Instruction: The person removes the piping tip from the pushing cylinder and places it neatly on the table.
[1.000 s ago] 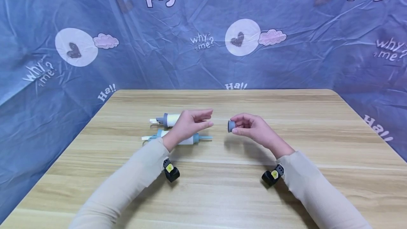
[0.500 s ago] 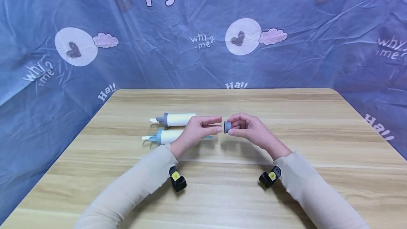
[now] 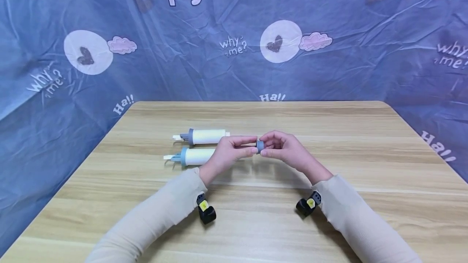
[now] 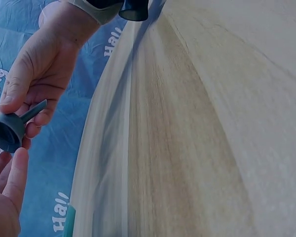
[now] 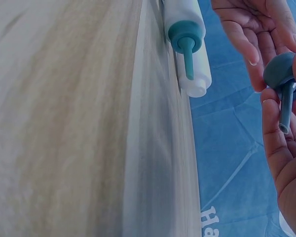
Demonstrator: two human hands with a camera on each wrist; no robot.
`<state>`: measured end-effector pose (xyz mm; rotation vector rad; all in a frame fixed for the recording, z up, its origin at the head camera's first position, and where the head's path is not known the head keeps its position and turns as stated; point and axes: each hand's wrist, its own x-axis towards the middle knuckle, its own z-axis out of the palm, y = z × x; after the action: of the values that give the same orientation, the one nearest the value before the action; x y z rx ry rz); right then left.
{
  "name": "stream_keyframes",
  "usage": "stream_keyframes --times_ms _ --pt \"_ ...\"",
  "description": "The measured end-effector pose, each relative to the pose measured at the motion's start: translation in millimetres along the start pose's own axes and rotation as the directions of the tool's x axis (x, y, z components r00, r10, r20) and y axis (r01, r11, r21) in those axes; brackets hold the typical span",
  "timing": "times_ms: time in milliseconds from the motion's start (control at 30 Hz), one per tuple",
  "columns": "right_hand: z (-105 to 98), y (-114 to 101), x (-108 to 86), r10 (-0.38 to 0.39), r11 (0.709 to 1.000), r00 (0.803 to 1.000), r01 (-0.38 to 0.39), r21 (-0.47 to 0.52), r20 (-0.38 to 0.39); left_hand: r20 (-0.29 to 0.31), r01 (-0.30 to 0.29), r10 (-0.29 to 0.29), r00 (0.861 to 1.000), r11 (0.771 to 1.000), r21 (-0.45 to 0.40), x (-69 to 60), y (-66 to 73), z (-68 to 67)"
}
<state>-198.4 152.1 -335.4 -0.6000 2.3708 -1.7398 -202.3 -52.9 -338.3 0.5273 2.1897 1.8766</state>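
Above the table, my right hand [image 3: 289, 148] pinches a grey nozzle cap [image 3: 260, 146] between thumb and fingers. Its thin spout points toward my right palm, as both wrist views show. My left hand [image 3: 232, 151] has met the cap's wide open end, thumb on one side and fingertips on the other. In the right wrist view the cap's dome [image 5: 278, 70] and spout [image 5: 286, 111] show between both hands. Two white tubes lie left of my hands: one [image 3: 208, 136] with a grey collar and a bare white neck, the other [image 3: 199, 156] with a teal collar, partly behind my left hand.
A wood-grain table [image 3: 248, 222] lies under everything. Behind it hangs a blue printed cloth [image 3: 204, 68]. The nearer tube's teal nozzle [image 5: 187, 54] shows in the right wrist view. Black cameras [image 3: 207, 214] are strapped at both wrists.
My left hand has moved right, from over the tubes to the cap, and now touches its rim. My right hand has shifted slightly left with the cap. The tubes stay put.
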Motion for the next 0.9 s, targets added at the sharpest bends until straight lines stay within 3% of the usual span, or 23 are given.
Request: stream_keyframes --times_ms 567,900 --pt "-0.6 -1.1 -2.0 -0.008 1.000 1.000 0.008 -0.009 0.014 -0.063 -0.035 0.038 0.997 0.998 0.044 -1.8 5.5 3.1" --pt "-4.3 6.4 -6.5 0.064 0.997 0.998 -0.064 -0.051 -0.013 -0.089 -0.009 0.014 0.996 0.999 0.049 -4.8 2.3 -1.9"
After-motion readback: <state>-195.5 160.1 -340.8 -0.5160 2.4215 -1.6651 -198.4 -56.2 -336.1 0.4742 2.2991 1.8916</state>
